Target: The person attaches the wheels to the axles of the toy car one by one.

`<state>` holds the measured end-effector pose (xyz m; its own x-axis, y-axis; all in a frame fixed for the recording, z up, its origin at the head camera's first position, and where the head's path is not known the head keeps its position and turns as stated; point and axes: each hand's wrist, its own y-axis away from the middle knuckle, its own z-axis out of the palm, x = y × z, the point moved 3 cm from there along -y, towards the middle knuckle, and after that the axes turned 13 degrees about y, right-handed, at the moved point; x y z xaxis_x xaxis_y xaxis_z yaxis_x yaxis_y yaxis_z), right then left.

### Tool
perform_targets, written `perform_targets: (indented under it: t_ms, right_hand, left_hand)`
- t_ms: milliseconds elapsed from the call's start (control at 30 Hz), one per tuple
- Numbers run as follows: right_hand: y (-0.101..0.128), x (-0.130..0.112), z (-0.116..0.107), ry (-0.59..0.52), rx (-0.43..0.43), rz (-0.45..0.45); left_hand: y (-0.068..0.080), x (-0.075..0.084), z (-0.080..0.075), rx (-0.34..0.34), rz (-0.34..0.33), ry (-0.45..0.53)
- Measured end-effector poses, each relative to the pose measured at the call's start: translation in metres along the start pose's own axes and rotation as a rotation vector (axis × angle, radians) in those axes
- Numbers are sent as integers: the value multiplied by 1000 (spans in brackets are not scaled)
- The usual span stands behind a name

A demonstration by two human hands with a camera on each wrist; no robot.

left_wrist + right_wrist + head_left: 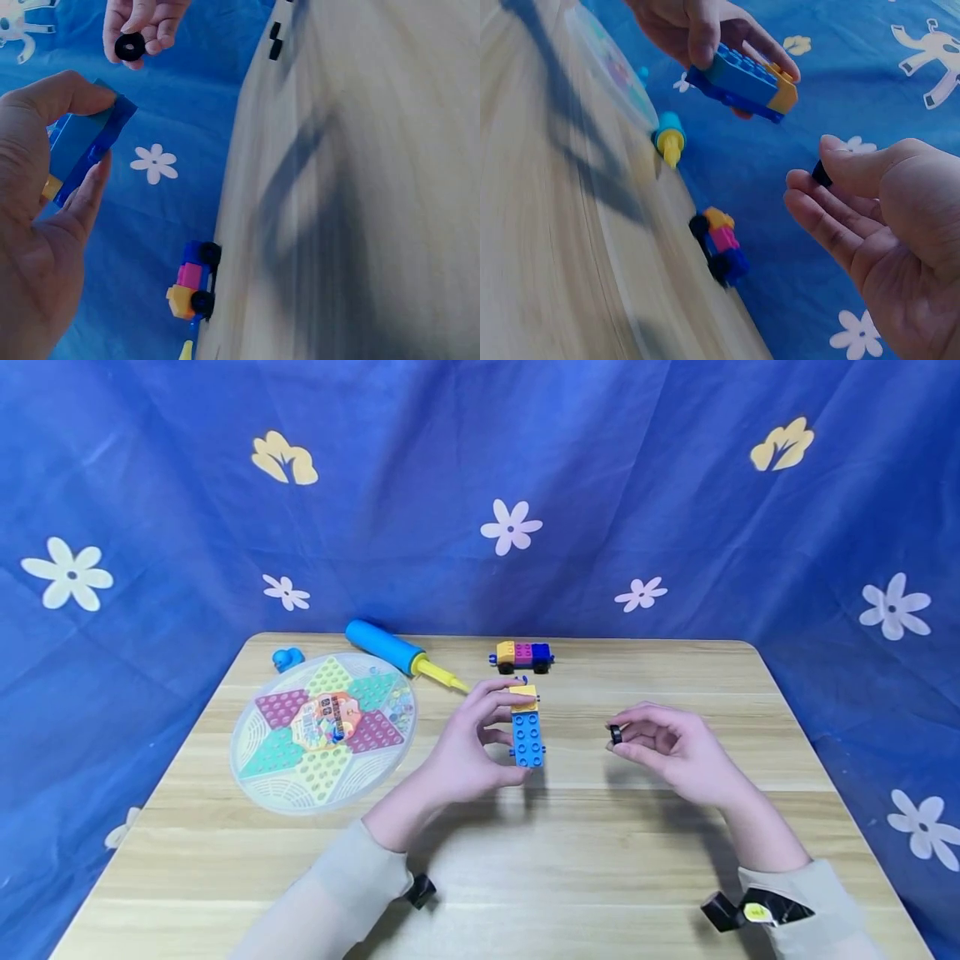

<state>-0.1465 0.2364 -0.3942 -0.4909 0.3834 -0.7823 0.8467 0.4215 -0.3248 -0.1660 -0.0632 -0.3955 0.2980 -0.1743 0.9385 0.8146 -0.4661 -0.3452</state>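
So the left hand (468,743) is wrapped around a blue plastic brick block with a yellow end piece (527,731), held up just above the middle of the light wooden table (600,860). The right hand (675,747) pinches one small black rubber wheel (616,734) between thumb and fingertips, a bit apart from the block, nothing between them. Behind sits one little yellow, pink and blue brick car (522,656), plus one blue-and-yellow hand pump (401,652), one round plastic Chinese checkers board (324,729) and one small blue plastic piece (287,658).
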Motion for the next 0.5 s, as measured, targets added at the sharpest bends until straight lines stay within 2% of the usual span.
perform_targets:
  t_ms: [200, 500]
  right_hand:
    - [-9, -9, 11, -117, -26, -24]
    - [-17, -18, 23, -146, -48, -23]
  left_hand:
    - [0, 11, -3, -8, 29, 49]
    - [3, 19, -5, -17, 53, 20]
